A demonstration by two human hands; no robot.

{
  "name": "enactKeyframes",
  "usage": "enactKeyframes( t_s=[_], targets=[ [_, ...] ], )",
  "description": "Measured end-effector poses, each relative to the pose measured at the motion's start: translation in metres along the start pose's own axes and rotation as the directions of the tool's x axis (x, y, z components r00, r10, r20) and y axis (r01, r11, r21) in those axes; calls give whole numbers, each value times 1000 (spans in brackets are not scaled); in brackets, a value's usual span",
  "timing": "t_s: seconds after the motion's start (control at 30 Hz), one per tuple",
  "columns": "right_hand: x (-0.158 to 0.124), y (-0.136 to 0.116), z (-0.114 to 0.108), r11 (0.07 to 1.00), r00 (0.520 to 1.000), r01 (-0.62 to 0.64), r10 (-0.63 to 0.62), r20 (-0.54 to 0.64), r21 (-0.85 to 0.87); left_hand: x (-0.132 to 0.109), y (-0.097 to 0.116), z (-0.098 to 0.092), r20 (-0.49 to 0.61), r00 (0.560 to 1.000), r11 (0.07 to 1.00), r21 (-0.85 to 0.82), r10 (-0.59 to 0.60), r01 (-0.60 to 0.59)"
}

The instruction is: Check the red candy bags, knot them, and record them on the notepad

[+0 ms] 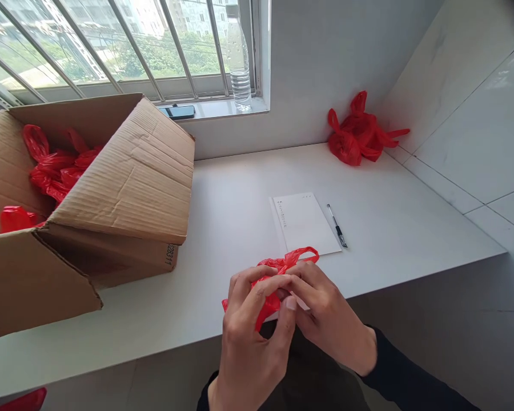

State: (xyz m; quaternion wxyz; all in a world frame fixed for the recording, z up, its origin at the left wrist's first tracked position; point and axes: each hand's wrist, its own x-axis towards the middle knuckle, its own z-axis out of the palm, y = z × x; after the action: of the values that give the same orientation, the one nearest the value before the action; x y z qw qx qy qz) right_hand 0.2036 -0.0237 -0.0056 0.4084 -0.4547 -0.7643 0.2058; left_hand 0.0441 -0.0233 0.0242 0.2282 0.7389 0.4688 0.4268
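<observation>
A crumpled red plastic bag (pixel 269 308) is between my two hands at the front edge of the white table. My left hand (pixel 257 325) curls round its near side, with the thumb and fingers bent in on it. From the right, my right hand (pixel 321 302) pinches the bag, its fingertips meeting those of the left. One loop handle of the bag sticks up above my right fingers. The part right between the fingertips is mostly hidden. Just beyond the hands lie a sheet-topped notebook (pixel 306 222) and a black pen (pixel 337 225).
An open cardboard box (pixel 128 171) with several red plastic bags (pixel 60 165) in it stands at the left. More red bags (pixel 357 134) lie in the far right corner. A water bottle (pixel 239 63) and a phone (pixel 180 112) rest on the windowsill.
</observation>
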Motion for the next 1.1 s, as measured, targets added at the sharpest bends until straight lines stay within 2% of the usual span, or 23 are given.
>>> enactKeyframes(
  t_s=[0.17, 0.27, 0.33, 0.43, 0.5, 0.6, 0.77, 0.93, 1.1],
  targets=[
    [-1, 1, 3, 991, 997, 82, -82, 5, -104, 5, 5, 9, 61, 990, 981, -141, -128, 135],
    [1, 2, 3, 986, 995, 103, -99, 33, -129, 5, 2, 13, 66, 984, 975, -142, -165, 173],
    [1, 3, 3, 985, 995, 99, -94, 41, -144, 4, -2, 11, 51, 988, 981, -115, -148, 153],
    [0, 5, 3, 980, 997, 65, -69, -17, -188, 0, -12, 2, 21, 995, 995, -28, -95, 96],
    [0, 7, 3, 975, 998, 32, -43, -47, -218, -3, -21, -6, 42, 996, 995, 61, -82, 79],
    [-1, 9, 4, 973, 1000, 13, -15, -6, -230, -9, -35, -11, 110, 991, 987, 152, -76, 59],
    [-3, 13, 2, 984, 1000, -4, 8, 22, -177, -13, -50, -10, 106, 994, 987, 159, 5, -22],
    [-3, 15, -8, 987, 997, -82, 82, -8, -139, -16, -52, -19, 16, 1000, 989, 148, -17, 14],
    [1, 11, 2, 988, 1000, 0, 2, 11, -156, -18, -49, -15, 33, 999, 998, 66, 22, -24]
  ],
)
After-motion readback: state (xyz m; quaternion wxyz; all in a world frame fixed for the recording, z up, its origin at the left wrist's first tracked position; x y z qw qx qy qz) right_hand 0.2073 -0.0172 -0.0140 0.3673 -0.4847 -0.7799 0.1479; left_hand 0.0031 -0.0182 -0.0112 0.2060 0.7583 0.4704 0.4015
